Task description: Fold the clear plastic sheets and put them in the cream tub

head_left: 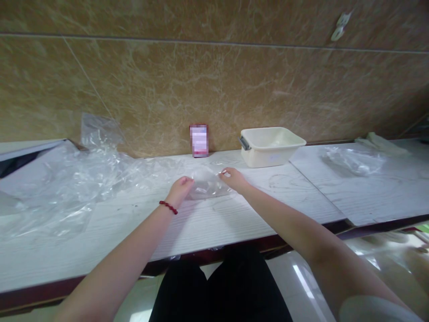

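Observation:
Between my two hands a clear plastic bag (208,187) is stretched just above the white wood-grain table (201,230). My left hand (181,188), with a red bead bracelet at its wrist, is closed on the bag's left side. On the other side my right hand (232,177) pinches the bag near its upper right edge. Something whitish shows at the back of the bag, but I cannot make out whether it lies inside.
A heap of clear plastic bags (100,172) spreads over the left. Against the wall lean a phone-like red-framed object (200,141) and, to its right, stands a cream plastic bin (268,156). More crumpled clear plastic (357,161) lies at the right.

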Tool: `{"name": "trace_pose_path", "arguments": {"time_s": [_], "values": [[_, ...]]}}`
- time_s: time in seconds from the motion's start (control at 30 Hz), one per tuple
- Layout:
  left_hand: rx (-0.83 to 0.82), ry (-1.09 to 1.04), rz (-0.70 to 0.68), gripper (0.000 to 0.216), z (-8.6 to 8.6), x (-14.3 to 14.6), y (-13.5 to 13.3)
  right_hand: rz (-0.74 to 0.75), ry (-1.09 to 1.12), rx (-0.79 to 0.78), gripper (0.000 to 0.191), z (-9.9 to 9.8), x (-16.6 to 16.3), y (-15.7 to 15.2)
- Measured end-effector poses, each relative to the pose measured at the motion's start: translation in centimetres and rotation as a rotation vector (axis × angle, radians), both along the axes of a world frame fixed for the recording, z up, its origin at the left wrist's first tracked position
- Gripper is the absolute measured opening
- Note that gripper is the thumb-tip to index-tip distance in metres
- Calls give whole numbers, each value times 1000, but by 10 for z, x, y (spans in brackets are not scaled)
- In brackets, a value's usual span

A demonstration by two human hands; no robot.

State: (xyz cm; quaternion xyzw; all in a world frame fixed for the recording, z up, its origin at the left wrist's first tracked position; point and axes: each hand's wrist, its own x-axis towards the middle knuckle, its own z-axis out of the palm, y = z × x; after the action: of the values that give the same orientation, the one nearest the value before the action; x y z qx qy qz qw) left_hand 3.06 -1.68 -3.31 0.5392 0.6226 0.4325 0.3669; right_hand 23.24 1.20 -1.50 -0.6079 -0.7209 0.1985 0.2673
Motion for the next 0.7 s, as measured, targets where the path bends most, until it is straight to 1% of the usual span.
{"name": "trace_pose_path", "arguments": {"time_s": [0.13,0.3,0.37,0.47,0.57,0.7], "values": [[-40,35,59,21,3,-2,15,-48,-43,-55,27,3,-4,14],[-120,64,85,21,2,-9,32,-67,-92,-134,23,6,-10,30],[-116,63,94,21,0,-10,35,-72,-99,-146,21,3,-12,34],[-101,88,117,20,-3,-12,36,-91,-79,-116,17,-6,-13,37],[-73,159,113,19,-6,-11,36,-119,-57,-81,15,-15,-13,38],[-51,243,106,16,-10,-9,38,-102,-25,-79,14,-19,-12,36]]}}
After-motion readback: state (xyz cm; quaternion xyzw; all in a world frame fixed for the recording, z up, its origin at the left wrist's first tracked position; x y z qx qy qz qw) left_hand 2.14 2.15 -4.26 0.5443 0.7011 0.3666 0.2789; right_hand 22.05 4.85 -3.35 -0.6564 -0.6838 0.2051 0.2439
